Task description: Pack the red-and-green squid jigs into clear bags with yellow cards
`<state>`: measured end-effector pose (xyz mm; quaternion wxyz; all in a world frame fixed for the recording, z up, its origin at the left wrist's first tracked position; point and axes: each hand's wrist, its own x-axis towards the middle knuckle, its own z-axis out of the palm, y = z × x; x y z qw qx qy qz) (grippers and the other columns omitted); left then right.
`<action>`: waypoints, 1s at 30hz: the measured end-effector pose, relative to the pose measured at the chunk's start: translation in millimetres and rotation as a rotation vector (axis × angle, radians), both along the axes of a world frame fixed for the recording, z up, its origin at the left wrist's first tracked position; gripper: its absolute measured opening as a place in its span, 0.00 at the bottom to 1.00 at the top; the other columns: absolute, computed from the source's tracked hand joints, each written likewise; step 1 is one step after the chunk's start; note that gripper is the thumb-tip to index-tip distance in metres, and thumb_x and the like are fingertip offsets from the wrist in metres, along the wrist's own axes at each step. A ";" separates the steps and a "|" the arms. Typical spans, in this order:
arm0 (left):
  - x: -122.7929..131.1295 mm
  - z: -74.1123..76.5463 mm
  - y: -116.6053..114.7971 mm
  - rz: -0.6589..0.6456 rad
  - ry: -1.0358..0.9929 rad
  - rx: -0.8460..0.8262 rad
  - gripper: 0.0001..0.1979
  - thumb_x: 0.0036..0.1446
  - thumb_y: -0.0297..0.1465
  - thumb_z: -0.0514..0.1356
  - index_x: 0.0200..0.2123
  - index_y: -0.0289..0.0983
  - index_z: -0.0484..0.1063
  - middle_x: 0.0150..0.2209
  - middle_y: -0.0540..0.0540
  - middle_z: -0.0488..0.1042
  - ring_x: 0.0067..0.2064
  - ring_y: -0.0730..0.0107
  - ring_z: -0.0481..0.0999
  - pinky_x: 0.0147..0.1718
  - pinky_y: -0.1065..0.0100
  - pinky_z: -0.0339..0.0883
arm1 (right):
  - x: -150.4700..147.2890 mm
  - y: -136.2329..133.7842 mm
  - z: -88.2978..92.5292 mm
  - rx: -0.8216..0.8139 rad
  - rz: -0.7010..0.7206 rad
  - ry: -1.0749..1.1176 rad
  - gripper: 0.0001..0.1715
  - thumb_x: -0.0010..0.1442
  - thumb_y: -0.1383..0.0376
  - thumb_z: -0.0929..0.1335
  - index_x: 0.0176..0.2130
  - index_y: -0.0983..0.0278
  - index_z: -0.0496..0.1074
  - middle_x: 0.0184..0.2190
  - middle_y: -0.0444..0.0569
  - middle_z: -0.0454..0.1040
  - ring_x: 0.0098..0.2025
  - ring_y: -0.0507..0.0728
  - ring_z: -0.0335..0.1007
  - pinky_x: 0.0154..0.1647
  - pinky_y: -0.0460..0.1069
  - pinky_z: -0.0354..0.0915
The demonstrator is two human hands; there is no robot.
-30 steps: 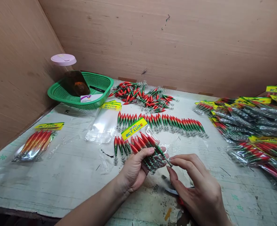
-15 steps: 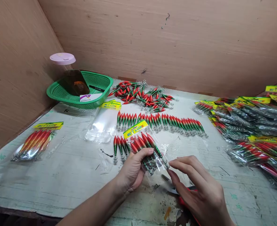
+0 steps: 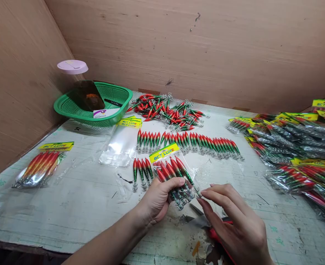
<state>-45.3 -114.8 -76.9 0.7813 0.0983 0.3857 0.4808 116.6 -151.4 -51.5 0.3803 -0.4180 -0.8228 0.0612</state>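
The back wall [image 3: 220, 48] bounds the far side; a second wooden wall [image 3: 18, 81] bounds the left. The white table [image 3: 96, 209] meets both, and its front edge shows at lower left, crossed by the left forearm. A pile of filled packets [image 3: 297, 136] occupies the right side and runs out of view. The green basket [image 3: 129, 97] stands in the far left corner, near both walls.

The right hand [image 3: 234, 217] is above the near table; its thumb and forefinger are close together at the held bag's lower right corner, by a lure's hooks. Whether they pinch hooks or plastic cannot be told. The left hand [image 3: 159, 198] clamps the bag [image 3: 176, 169] between thumb and fingers, tilted, in front of the long row of lures [image 3: 186, 141].

Behind that row lies the loose heap of lures [image 3: 168, 110], near the back edge. Flat bags [image 3: 118, 147] lie at the row's left end. Wide tabletop separates the left forearm from the orange packet [image 3: 45, 165], and a further stretch separates the right hand from the pile. The short row of lures [image 3: 140, 169] is just beside the left hand, leaving little room there. A red-handled tool [image 3: 216, 237] is partly hidden by the right hand.
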 end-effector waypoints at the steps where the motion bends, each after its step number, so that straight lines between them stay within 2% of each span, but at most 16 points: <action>1: 0.3 0.3 0.1 -0.020 -0.001 0.003 0.12 0.35 0.27 0.71 0.26 0.31 0.76 0.24 0.47 0.78 0.26 0.72 0.75 0.30 0.71 0.69 | 0.5 0.2 -0.2 0.005 -0.006 0.007 0.14 0.57 0.77 0.67 0.43 0.65 0.68 0.33 0.50 0.71 0.38 0.55 0.68 0.36 0.50 0.68; 4: 0.3 0.6 0.9 -0.078 -0.007 0.009 0.13 0.35 0.28 0.72 0.27 0.30 0.76 0.25 0.46 0.78 0.28 0.71 0.75 0.31 0.70 0.69 | 2.9 1.0 -1.6 0.003 -0.017 0.017 0.14 0.57 0.77 0.67 0.42 0.64 0.69 0.33 0.49 0.70 0.37 0.55 0.69 0.36 0.50 0.68; 10: 0.6 4.5 0.1 -0.187 0.036 -0.009 0.18 0.39 0.28 0.72 0.37 0.32 0.75 0.33 0.45 0.78 0.32 0.72 0.75 0.35 0.70 0.70 | 17.4 -5.2 -7.0 -0.018 -0.053 0.043 0.11 0.58 0.79 0.65 0.39 0.65 0.69 0.31 0.49 0.67 0.34 0.53 0.66 0.30 0.47 0.66; 15: 28.7 12.4 13.5 -0.342 0.157 0.095 0.23 0.43 0.29 0.69 0.45 0.32 0.71 0.42 0.38 0.77 0.37 0.66 0.76 0.38 0.67 0.69 | 44.5 -11.5 -14.5 -0.044 -0.104 0.037 0.08 0.59 0.77 0.65 0.36 0.65 0.67 0.29 0.47 0.66 0.33 0.53 0.66 0.30 0.47 0.65; 17: 45.1 11.9 23.2 -0.339 0.301 0.205 0.29 0.45 0.31 0.68 0.51 0.33 0.66 0.51 0.33 0.71 0.44 0.60 0.76 0.43 0.62 0.68 | 57.6 -9.3 -21.6 -0.031 -0.164 -0.014 0.07 0.60 0.76 0.64 0.35 0.64 0.66 0.28 0.46 0.65 0.32 0.53 0.65 0.30 0.47 0.64; 20: 62.8 5.6 34.1 -0.323 0.716 0.489 0.34 0.49 0.35 0.65 0.58 0.36 0.60 0.64 0.29 0.54 0.58 0.48 0.66 0.54 0.50 0.60 | 76.3 -2.3 -37.0 -0.010 -0.246 -0.137 0.09 0.61 0.74 0.62 0.31 0.63 0.63 0.26 0.45 0.63 0.29 0.52 0.63 0.29 0.47 0.62; 21: 65.9 2.2 36.2 -0.357 0.860 0.631 0.34 0.48 0.35 0.65 0.59 0.36 0.60 0.65 0.30 0.52 0.62 0.44 0.60 0.58 0.47 0.55 | 81.8 0.1 -42.3 -0.011 -0.262 -0.171 0.10 0.62 0.74 0.62 0.29 0.62 0.62 0.25 0.44 0.63 0.28 0.52 0.62 0.29 0.47 0.62; 23: 69.0 -5.6 38.9 -0.509 1.052 0.937 0.34 0.46 0.32 0.66 0.58 0.35 0.63 0.65 0.31 0.53 0.66 0.42 0.49 0.62 0.44 0.44 | 91.3 3.9 -51.1 -0.029 -0.274 -0.213 0.10 0.61 0.73 0.61 0.29 0.62 0.62 0.26 0.45 0.64 0.28 0.53 0.62 0.28 0.47 0.61; 25: 70.7 -14.0 41.2 -0.714 1.115 1.169 0.36 0.44 0.30 0.66 0.58 0.34 0.64 0.65 0.31 0.56 0.68 0.42 0.44 0.63 0.43 0.39 | 98.1 6.7 -56.4 -0.049 -0.270 -0.249 0.06 0.60 0.72 0.61 0.32 0.63 0.64 0.27 0.46 0.65 0.30 0.54 0.62 0.29 0.47 0.61; 27: 73.3 -21.3 44.2 -0.862 1.136 1.291 0.39 0.43 0.27 0.65 0.61 0.34 0.61 0.65 0.32 0.55 0.67 0.42 0.47 0.63 0.42 0.39 | 102.2 9.7 -59.3 -0.058 -0.242 -0.286 0.06 0.60 0.72 0.62 0.34 0.64 0.66 0.29 0.47 0.66 0.32 0.55 0.62 0.31 0.48 0.61; 30: 77.0 -28.0 49.3 -0.885 1.163 1.360 0.38 0.43 0.24 0.62 0.61 0.36 0.60 0.64 0.34 0.58 0.65 0.43 0.53 0.62 0.42 0.41 | 103.8 15.5 -62.5 -0.044 -0.187 -0.341 0.09 0.61 0.73 0.62 0.31 0.63 0.67 0.28 0.48 0.67 0.32 0.55 0.60 0.32 0.48 0.58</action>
